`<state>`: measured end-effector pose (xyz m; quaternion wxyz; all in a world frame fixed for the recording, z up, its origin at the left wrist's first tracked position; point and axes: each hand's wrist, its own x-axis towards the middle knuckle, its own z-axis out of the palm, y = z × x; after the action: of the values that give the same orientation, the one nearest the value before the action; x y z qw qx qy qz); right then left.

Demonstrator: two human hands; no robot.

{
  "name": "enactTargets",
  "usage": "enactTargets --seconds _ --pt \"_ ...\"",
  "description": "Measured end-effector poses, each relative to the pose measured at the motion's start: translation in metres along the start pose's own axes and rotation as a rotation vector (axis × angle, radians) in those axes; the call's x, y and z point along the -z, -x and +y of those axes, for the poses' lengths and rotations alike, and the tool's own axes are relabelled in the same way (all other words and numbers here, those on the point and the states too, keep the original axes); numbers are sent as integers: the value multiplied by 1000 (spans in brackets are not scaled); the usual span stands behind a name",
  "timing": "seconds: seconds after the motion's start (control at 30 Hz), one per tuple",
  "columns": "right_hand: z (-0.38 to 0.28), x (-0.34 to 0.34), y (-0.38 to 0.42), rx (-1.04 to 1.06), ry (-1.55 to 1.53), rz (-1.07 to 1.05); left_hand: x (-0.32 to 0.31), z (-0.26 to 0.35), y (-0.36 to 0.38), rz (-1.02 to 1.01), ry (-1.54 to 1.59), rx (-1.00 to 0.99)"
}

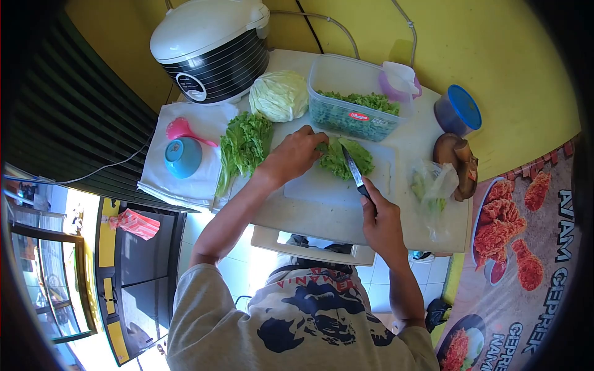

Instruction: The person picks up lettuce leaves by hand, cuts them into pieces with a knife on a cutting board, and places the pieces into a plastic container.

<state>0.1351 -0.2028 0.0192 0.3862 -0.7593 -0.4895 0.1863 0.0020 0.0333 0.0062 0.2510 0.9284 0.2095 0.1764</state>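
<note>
My right hand (pixel 382 216) is closed around the dark handle of a knife (pixel 352 166), whose blade lies against a piece of leafy lettuce (pixel 337 159). That lettuce rests on a whitish cutting board (pixel 309 187). At its left end, my left hand (pixel 297 151) grips the lettuce with bent fingers; the fingertips are partly hidden. Left of that hand lies a bunch of lettuce (pixel 245 141). Behind the board stands a clear plastic container (pixel 346 127) with cut green leaves inside.
A cabbage (pixel 279 96) sits beside a rice cooker (pixel 210 52). On white paper at left are a blue bowl (pixel 182 157) and a pink scoop (pixel 185 130). To the right are a plastic bag (pixel 435 188), a brown object (pixel 455 162) and a blue-lidded tub (pixel 458 110).
</note>
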Motion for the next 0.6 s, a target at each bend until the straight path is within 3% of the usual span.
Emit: enactTargets --seconds 0.23,0.43,0.6 --pt "9 3 2 -32 -24 10 12 -7 -6 -60 27 -52" --pt "8 7 2 -41 -47 -2 49 32 -21 167 193 -98" --pt "11 8 4 -19 -67 -1 66 37 -62 379 91 -131"
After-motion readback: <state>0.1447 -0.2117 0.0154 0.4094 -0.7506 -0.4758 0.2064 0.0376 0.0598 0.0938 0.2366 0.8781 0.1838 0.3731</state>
